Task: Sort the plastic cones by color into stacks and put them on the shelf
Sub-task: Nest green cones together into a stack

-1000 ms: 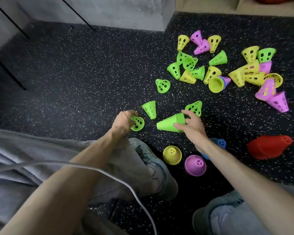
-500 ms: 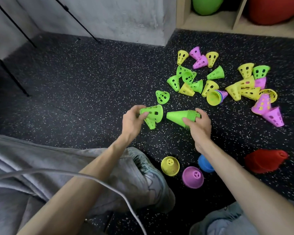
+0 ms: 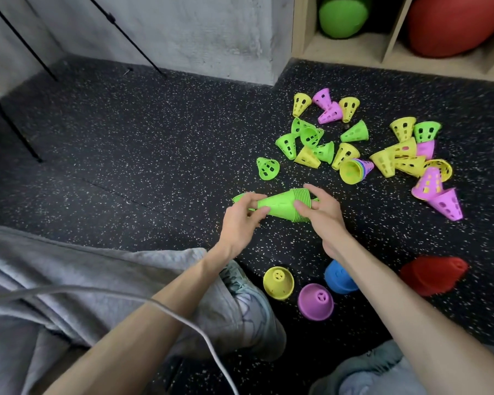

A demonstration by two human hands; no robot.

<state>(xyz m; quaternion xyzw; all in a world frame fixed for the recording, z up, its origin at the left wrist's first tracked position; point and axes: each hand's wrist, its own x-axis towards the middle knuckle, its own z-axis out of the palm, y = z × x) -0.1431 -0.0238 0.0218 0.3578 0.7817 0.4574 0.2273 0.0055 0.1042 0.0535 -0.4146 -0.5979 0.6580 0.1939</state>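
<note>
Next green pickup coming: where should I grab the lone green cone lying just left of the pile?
The lone green cone lies tipped over, apart from the others, its holed wall facing up and its wide rim toward the person. Probably best to come from above and pinch the rim, one of the fingers inside the mouth and the thumb on the outer wall. The floor around it is bare, so nothing blocks that approach.

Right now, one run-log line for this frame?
phase: stacking green | right hand: holds green stack | left hand: fitting green cone at tip | loose cones: floor | shelf: none placed
</note>
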